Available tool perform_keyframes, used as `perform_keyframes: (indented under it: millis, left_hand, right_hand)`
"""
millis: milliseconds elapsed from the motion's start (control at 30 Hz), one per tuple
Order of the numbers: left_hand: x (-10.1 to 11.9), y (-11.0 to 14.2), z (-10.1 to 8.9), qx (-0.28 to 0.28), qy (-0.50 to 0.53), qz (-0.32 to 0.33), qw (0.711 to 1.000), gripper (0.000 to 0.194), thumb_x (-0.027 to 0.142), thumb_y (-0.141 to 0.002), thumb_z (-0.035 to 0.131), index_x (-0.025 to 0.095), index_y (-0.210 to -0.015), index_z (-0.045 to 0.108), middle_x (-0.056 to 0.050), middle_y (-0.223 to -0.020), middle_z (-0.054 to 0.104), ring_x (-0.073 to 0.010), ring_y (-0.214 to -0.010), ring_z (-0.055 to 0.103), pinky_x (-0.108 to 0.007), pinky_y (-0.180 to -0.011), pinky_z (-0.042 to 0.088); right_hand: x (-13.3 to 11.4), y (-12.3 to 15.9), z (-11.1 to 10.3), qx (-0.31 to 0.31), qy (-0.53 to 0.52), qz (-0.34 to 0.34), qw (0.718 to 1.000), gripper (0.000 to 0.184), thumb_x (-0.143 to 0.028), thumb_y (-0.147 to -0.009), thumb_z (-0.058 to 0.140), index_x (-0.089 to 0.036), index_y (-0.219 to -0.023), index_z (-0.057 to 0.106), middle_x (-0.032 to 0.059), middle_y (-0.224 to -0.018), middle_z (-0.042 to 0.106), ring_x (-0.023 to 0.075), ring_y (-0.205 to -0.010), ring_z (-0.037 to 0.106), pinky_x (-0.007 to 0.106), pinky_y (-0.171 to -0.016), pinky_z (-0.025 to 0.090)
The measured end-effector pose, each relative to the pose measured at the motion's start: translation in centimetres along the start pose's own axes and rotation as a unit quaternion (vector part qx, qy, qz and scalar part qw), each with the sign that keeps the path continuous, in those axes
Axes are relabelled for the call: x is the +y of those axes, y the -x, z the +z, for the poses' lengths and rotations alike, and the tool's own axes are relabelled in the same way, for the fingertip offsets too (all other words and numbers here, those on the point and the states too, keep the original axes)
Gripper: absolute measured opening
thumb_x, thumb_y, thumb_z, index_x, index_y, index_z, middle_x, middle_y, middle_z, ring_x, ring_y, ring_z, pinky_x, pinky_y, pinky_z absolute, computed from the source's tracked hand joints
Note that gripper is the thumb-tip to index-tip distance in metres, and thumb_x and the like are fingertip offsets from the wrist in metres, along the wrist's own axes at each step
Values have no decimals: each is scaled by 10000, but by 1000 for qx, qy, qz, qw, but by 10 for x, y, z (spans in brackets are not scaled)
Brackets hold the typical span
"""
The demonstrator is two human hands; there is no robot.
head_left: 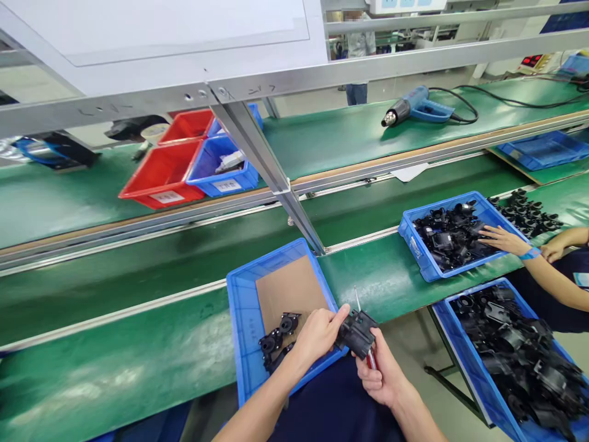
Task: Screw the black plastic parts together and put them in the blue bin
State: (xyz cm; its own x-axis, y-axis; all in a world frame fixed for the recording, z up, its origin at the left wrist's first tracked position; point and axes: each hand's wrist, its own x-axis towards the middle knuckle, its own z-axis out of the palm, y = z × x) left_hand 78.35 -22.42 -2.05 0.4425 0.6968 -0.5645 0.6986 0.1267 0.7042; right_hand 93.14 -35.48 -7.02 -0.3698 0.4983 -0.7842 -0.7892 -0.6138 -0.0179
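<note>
Left hand (pixel 317 334) is closing its thumb and fingers on a black part (pixel 356 333); right hand (pixel 384 374) is gripping the same part's lower right side and a red-handled tool (pixel 372 359), whose thin shaft is showing beyond the part. Part is sitting between both hands, over the near right rim of a blue tray (pixel 238 331).

Left of the grip: loose black pieces (pixel 270 344) are lying in that tray, partly on a brown sheet (pixel 288 288). Beyond: a metal post (pixel 257 144) is rising from behind the tray, partly blocking the far shelf (pixel 313 138). Far left, red bins (pixel 161 172) and a blue bin (pixel 223 166) are resting there; far right, a blue heat gun (pixel 416 107). Right: a co-worker's hand (pixel 506 239) is reaching into a filled tray (pixel 416 242); a lower tray (pixel 519 356) is holding more parts.

Labels: front bins are bearing white ones, characters too small to read surely.
</note>
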Motion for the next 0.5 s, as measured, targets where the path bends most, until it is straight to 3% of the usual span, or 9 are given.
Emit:
perform_keyframes:
  millis: [100, 233, 333, 433, 500]
  left_hand:
    - [2, -4, -1, 11, -37, 7, 999, 825, 859, -984, 268, 209, -492, 395, -43, -419, 510, -173, -440, 522, -283, -542, 334]
    - [8, 2, -3, 33, -95, 31, 994, 762, 767, -1024, 293, 213, -503, 337, -8, -449, 378, -146, -480, 326, -330, -574, 218]
    - [18, 10, -4, 45, -128, 43, 990, 728, 699, -1048, 306, 214, -508, 362, -6, -492, 366, -152, -508, 267, -354, -609, 202]
    - [28, 20, -5, 53, -147, 50, 986, 713, 656, -1062, 312, 218, -511, 426, -40, -507, 460, -168, -510, 366, -354, -629, 233]
    - [34, 26, -6, 57, -165, 52, 983, 716, 636, -1071, 305, 217, -520, 487, -69, -528, 530, -186, -524, 447, -350, -633, 256]
  right_hand:
    - [1, 0, 1, -30, -37, 32, 998, 769, -790, -1018, 432, -99, -801, 690, -46, -419, 481, 10, -312, 219, 106, -297, 129]
    - [5, -5, -8, -50, -77, 49, 995, 891, -799, -1052, 272, -76, -764, 706, -36, -382, 455, 5, -304, 190, 107, -290, 132]
    - [7, -15, -22, -112, -60, 50, 991, 857, -891, -917, 507, -73, -783, 726, -57, -348, 437, 4, -307, 154, 111, -276, 133]
    - [8, -23, -33, -190, -33, 42, 980, 808, -888, -680, 785, -90, -797, 725, -82, -339, 445, 3, -309, 130, 111, -261, 146]
    - [8, -27, -38, -222, -17, 39, 974, 814, -905, -628, 804, -111, -766, 697, -95, -327, 426, 4, -301, 111, 111, -254, 135]
